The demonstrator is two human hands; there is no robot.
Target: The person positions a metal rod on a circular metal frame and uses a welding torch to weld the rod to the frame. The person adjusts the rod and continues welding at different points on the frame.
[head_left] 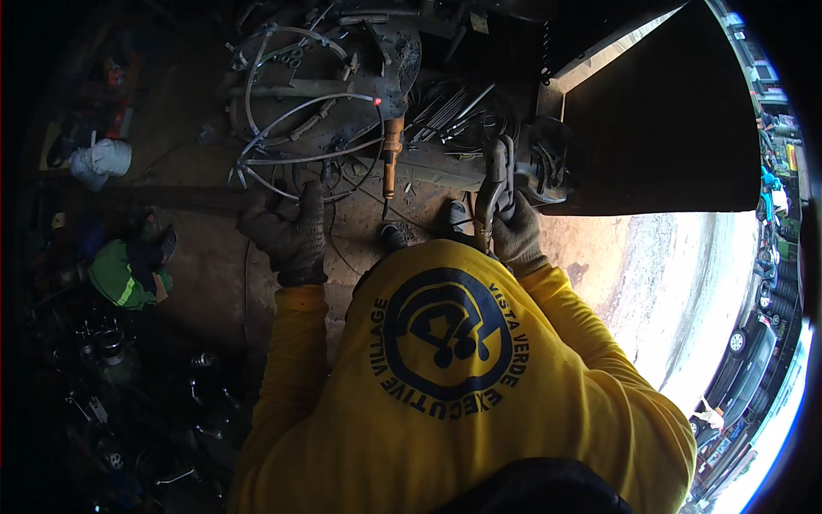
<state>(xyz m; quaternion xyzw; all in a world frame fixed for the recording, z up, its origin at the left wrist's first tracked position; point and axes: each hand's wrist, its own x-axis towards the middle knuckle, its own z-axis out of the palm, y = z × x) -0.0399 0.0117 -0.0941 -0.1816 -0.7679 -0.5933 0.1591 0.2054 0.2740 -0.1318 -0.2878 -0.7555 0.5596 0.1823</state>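
Observation:
My left hand (295,231), in a dark work glove, is held up with its thumb and fingers apart. It is just below a ring-shaped frame of bent metal rod (295,101); I cannot tell whether it touches the rod. A small spot on the rod (377,102) glows red. My right hand (516,230), gloved too, grips a heavy curved metal clamp (494,182) whose thick jaws point away from me. Between my hands, an orange-handled tool (391,158) with a black cable lies against the edge of the cluttered work surface (342,107).
Loose metal rods (449,111) lie right of the orange tool. A large dark metal panel (659,120) stands at the right. At the far left are a white bundle (101,161) and a green garment (122,274). Metal parts (111,343) crowd the lower left. Outside, a dark car (743,381) is parked.

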